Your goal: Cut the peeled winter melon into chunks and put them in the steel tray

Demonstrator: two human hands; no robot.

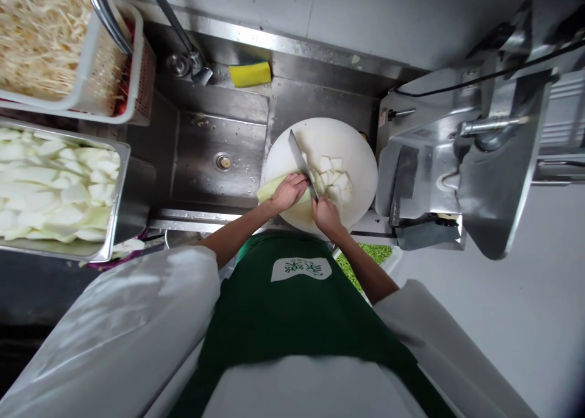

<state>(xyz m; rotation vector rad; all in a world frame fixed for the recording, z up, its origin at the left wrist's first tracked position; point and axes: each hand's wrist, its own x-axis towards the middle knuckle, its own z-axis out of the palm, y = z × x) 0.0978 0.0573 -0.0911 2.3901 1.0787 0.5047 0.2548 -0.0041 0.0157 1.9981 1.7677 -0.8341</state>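
Note:
On a round white cutting board [361,156] lies a long pale-green peeled gourd or melon piece [269,188]. My left hand [291,191] presses down on it with the fingers curled, close to the blade. My right hand [326,214] is closed around the handle of a cleaver [299,154], whose blade crosses the board at a slant, at the right end of the vegetable. Right of the blade sits a pile of cut white chunks [336,180]. The cleaver's handle is mostly hidden in my fingers.
Left of the board is a steel sink [219,131] with a yellow sponge or cloth [250,74] behind. A steel pan [124,180] of pale slices and a white basket [82,70] of bean sprouts stand left. A slicing machine [420,156] stands right; chopped greens [365,259] are below.

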